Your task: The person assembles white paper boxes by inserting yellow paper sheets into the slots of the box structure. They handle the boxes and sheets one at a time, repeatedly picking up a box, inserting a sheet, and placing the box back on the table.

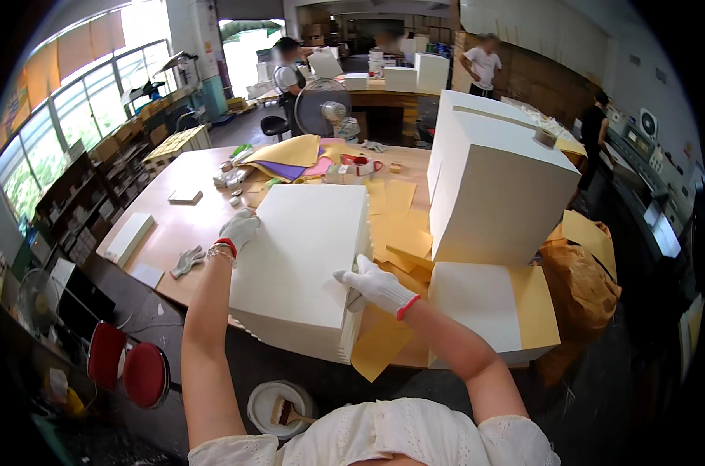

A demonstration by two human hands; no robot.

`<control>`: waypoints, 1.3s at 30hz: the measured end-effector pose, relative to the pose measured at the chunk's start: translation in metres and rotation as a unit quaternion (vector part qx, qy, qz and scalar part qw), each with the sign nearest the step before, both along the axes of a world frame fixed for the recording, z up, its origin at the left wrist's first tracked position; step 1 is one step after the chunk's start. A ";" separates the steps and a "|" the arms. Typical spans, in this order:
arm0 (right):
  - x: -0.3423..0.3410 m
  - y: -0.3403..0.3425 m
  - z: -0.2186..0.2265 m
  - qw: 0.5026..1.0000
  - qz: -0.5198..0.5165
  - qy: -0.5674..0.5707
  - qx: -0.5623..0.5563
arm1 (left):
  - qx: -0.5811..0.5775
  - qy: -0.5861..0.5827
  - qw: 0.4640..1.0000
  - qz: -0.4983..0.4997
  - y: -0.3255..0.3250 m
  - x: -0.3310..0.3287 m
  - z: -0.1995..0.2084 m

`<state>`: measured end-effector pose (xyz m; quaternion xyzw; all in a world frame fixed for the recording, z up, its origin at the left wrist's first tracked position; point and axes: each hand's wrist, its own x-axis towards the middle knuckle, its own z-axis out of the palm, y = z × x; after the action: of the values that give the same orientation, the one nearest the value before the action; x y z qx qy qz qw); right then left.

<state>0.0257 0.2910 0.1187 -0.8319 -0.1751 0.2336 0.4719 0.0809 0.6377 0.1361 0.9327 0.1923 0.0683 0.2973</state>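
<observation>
A tall stack of white paper (302, 241) stands in front of me on the table, its layers showing as uneven edges at the front and right side. My left hand (240, 231), in a white knit glove with a red cuff, is curled against the stack's far left edge. On the right edge, my right hand (374, 287) in a matching glove has its thumb over the top, while its other fingers bend at the side and are partly hidden. A loose white glove (188, 262) lies left of the stack.
Yellow sheets (403, 233) spread right of the stack. Beyond them rises a taller white paper block (500, 171), with a lower stack (476, 303) nearer me. A bucket with a brush (281, 410) stands below the table edge; red chairs (145, 374) stand left. Other people work farther back.
</observation>
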 end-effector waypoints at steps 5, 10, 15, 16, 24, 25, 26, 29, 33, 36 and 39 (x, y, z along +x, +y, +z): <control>-0.003 0.001 0.003 0.998 -0.017 -0.004 -0.052 | -0.033 0.018 0.999 0.008 -0.004 0.036 0.009; -0.010 0.000 0.021 0.997 0.019 0.068 -0.039 | -0.001 0.012 1.000 -0.013 -0.002 0.040 0.009; -0.060 -0.004 -0.018 0.962 0.001 -0.271 0.037 | 0.009 0.006 0.995 -0.096 0.016 -0.011 0.019; -0.070 -0.005 -0.016 0.933 0.043 -0.353 0.058 | 0.014 0.000 0.993 -0.119 0.036 -0.028 0.008; -0.061 0.001 -0.004 0.951 0.040 -0.304 -0.033 | -0.117 -0.086 0.962 -0.232 0.057 -0.166 -0.025; -0.059 0.006 -0.001 0.956 0.034 -0.289 -0.033 | -0.097 -0.117 0.963 -0.223 0.063 -0.167 -0.036; -0.061 0.008 -0.003 0.948 0.052 -0.313 -0.025 | -0.076 -0.147 0.963 -0.215 0.068 -0.170 -0.047; -0.065 0.016 -0.004 0.926 0.070 -0.371 -0.022 | -0.147 -0.120 0.971 -0.144 0.066 -0.173 -0.051; -0.075 0.022 -0.013 0.907 0.051 -0.415 -0.057 | -0.202 -0.181 0.948 -0.169 0.077 -0.172 -0.064; -0.083 0.027 -0.018 0.904 0.038 -0.420 -0.065 | -0.195 -0.201 0.946 -0.165 0.078 -0.169 -0.073; -0.080 0.028 -0.016 0.919 0.034 -0.389 -0.049 | -0.173 -0.231 0.941 -0.177 0.074 -0.170 -0.074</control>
<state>-0.0545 0.3189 0.1030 -0.8727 -0.3611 -0.0840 0.3175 -0.0894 0.7117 0.0625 0.8447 -0.0412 0.1934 0.4973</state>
